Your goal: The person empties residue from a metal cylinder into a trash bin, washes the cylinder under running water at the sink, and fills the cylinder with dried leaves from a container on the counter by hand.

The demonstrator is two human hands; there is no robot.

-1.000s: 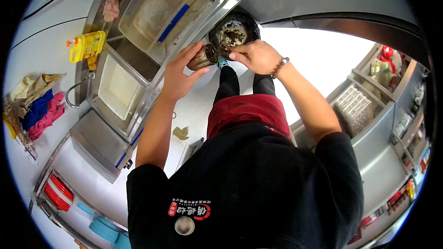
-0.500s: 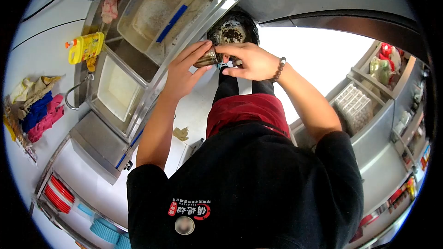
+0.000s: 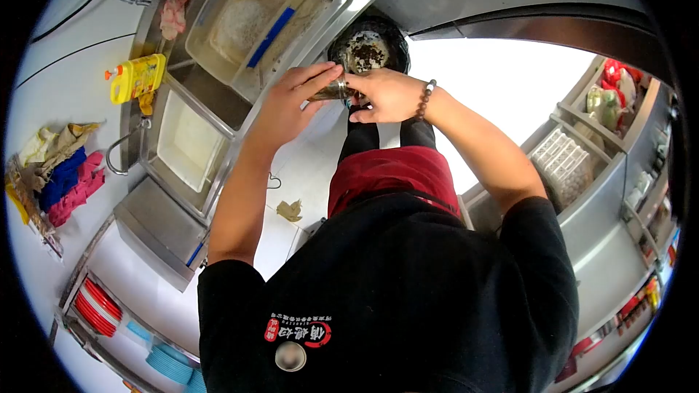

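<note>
Held over the bin, a small clear cylindrical container (image 3: 336, 89), apparently a glass jar, has something brownish showing through its side. My left hand (image 3: 290, 102) is closed around its left side, fingers along the top and thumb below. From the other side my right hand (image 3: 393, 94), with a beaded bracelet on the wrist, grips the jar's right end; its fingertips are partly hidden there. Just beyond both hands stands a round bin (image 3: 369, 44) lined with a black bag, with dark wet scraps and pale matter inside.
To the left runs a steel sink (image 3: 237, 113) holding a clear tub (image 3: 211, 36) and a white tub (image 3: 186, 147). A yellow bottle (image 3: 137, 78) and a pink cloth (image 3: 174, 13) lie on its ledge. A crumpled scrap (image 3: 289, 210) is on the floor. Open drawers (image 3: 582, 138) stand at right.
The jar and both hands have shifted only slightly, and the right hand has tilted a little downward. The jar stays between them above the bin.
</note>
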